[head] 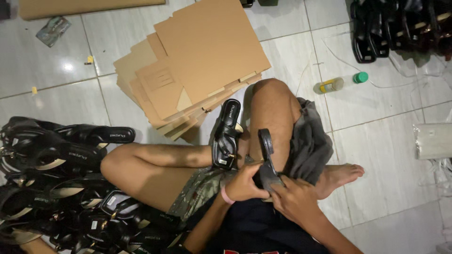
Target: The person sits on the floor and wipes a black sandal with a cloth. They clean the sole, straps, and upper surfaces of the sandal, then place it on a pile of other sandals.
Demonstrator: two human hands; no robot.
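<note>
I sit cross-legged on a white tiled floor. My left hand (244, 182) and my right hand (295, 198) both grip a black sandal (267, 155) held upright over my lap, its toe end pointing away from me. A second black sandal (227, 135) with a small gold buckle lies across my left leg, just left of the held one. My left wrist wears a pink band.
A heap of black sandals (61, 178) fills the floor at my left. Flat cardboard sheets (197, 66) lie stacked ahead. A clear bottle with a green cap (340, 83) lies to the right, more black sandals (400, 28) at the top right, a plastic-wrapped bundle (433, 141) at the right edge.
</note>
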